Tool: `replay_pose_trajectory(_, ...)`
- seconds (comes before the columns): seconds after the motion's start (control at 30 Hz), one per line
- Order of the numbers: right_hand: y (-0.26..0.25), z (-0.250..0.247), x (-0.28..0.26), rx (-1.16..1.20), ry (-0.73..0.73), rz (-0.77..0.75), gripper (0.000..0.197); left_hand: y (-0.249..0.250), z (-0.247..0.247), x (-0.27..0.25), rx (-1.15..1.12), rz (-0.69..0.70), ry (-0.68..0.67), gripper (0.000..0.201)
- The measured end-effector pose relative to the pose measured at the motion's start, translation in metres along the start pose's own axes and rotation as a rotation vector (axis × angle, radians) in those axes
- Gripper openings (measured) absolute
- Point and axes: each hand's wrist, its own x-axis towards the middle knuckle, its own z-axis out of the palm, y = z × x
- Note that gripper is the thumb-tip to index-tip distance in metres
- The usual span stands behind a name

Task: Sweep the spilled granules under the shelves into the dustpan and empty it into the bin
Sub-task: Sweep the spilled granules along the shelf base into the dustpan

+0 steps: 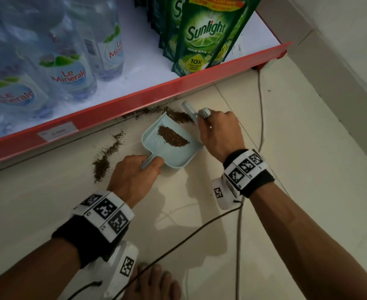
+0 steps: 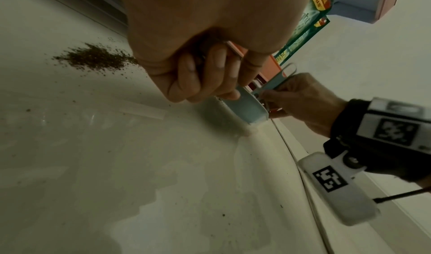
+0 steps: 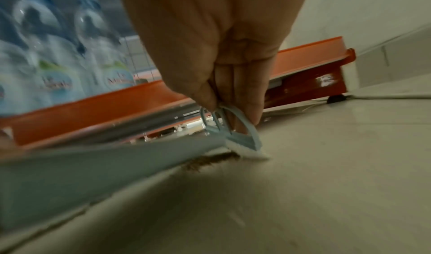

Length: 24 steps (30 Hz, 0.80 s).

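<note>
- Both forearms are bare, with no sleeves in view.
- The left hand (image 1: 135, 174) has a black fabric wristband (image 1: 85, 239) behind it, topped by a white band of square black-and-white coded markers (image 1: 106, 211).
- A white camera block (image 1: 124, 265) hangs under the left wrist, bearing one more coded marker; a thin dark cable (image 1: 178, 241) trails from it.
- The right hand (image 1: 219, 135) has the same kit: a black wristband (image 1: 262, 182), a white band with three coded markers (image 1: 245, 165), and a white block (image 2: 335, 186) with a marker and a screw mount.
- A bare foot (image 1: 152, 282) shows at the bottom edge of the head view.
</note>
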Motion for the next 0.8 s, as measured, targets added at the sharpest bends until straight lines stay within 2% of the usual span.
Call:
replay_pose_trajectory(0.1, 0.011, -0.011, 0.007, 0.035, 0.157, 0.052, 0.031, 0.0, -0.001, 0.001, -0.005, -0.007, 0.002, 0.044)
replay_pose_trajectory(0.2, 0.049, -0.023, 0.024, -0.107, 0.268, 0.209, 0.036, -0.002, -0.003, 0.003, -0.001, -0.01, 0.007, 0.042)
replay_pose_trajectory(0.27, 0.074, -0.024, 0.029, -0.182, 0.253, 0.339, 0.038, -0.003, -0.002, 0.003, 0.002, -0.011, 0.001, 0.043)
replay_pose_trajectory(0.33, 0.084, -0.018, 0.024, -0.209, 0.176, 0.374, 0.038, -0.002, -0.001, 0.002, 0.005, -0.011, -0.009, 0.045)
replay_pose_trajectory(0.4, 0.074, -0.01, 0.011, -0.2, 0.105, 0.287, 0.031, -0.001, 0.001, 0.001, 0.018, -0.009, -0.013, 0.048)
replay_pose_trajectory(0.5, 0.038, 0.0, -0.015, -0.068, 0.046, 0.036, 0.027, 0.0, 0.004, 0.001, 0.041, 0.002, -0.026, 0.05)
replay_pose_trajectory(0.6, 0.017, -0.006, -0.022, 0.096, 0.084, -0.052, 0.027, 0.004, 0.007, 0.003, 0.041, 0.015, -0.042, 0.048)
replay_pose_trajectory(0.67, 0.025, -0.012, -0.01, 0.097, 0.19, 0.006, 0.027, 0.006, 0.008, 0.006, 0.049, 0.021, -0.038, 0.044)
replay_pose_trajectory(0.73, 0.049, -0.018, 0.012, -0.027, 0.269, 0.15, 0.032, 0.008, 0.009, 0.01, 0.058, 0.022, -0.038, 0.04)
replay_pose_trajectory(0.8, 0.081, -0.021, 0.043, -0.148, 0.289, 0.317, 0.039, 0.011, 0.011, 0.014, 0.058, 0.034, -0.049, 0.039)
